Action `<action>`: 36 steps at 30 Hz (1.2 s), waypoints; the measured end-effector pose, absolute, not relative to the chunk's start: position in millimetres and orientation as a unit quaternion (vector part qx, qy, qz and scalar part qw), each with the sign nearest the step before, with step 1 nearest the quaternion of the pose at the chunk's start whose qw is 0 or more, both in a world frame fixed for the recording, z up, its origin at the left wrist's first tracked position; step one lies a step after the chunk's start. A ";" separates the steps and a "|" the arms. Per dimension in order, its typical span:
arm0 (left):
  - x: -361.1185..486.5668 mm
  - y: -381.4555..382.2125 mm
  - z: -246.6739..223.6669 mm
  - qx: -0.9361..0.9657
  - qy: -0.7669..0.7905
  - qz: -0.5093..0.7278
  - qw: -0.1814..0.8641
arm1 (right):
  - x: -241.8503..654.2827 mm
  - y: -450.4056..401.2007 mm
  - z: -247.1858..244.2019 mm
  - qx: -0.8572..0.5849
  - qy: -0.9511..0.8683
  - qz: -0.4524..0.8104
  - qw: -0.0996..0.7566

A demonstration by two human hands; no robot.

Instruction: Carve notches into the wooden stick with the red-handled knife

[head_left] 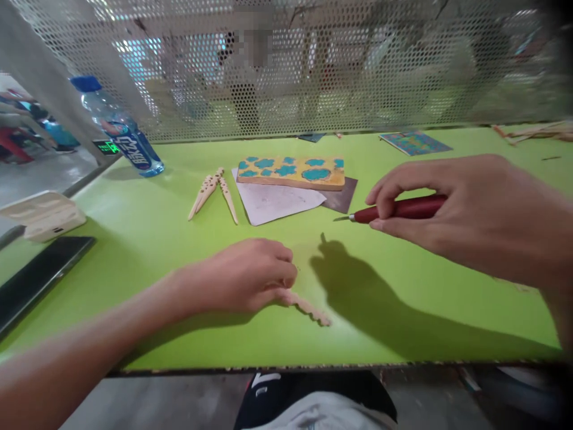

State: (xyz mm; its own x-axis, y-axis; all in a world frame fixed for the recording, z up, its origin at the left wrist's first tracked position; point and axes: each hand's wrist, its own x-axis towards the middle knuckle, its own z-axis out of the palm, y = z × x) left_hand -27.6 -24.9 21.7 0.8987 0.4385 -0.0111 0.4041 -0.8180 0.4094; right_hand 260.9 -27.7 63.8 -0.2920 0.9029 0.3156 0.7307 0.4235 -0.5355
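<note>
My left hand (pixel 255 275) rests low over the green table (pixel 188 346), its fingers closed on one end of a thin, pale wooden piece with notched, wavy edges (pixel 308 309). The other end of that piece points toward the front right. Held above the table at the right, my right hand (pixel 465 215) grips a carving knife (pixel 403 209) with a dark red handle. The knife's short metal blade points left and is apart from the wooden piece. Part of the wooden piece is hidden under my left fingers.
Behind my hands lie a yellow block with blue patches (pixel 290 172), white paper (pixel 277 203) and several carved wooden pieces (pixel 212 191). A water bottle (pixel 128 134), white case (pixel 49 218) and phone (pixel 40 280) stand left. A perforated metal screen (pixel 290 95) borders the back.
</note>
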 end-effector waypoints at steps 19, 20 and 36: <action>-17.9 -45.5 3.6 0.961 0.221 0.097 0.132 | 208.9 -17.2 27.8 -0.338 -0.770 0.308 0.445; -18.1 -44.9 2.5 0.962 0.218 0.105 0.129 | 208.0 -20.0 30.4 -0.339 -0.745 0.329 0.471; -14.5 -91.2 27.4 0.940 0.177 0.163 0.241 | 204.9 -38.6 42.6 -0.270 -0.592 0.570 0.501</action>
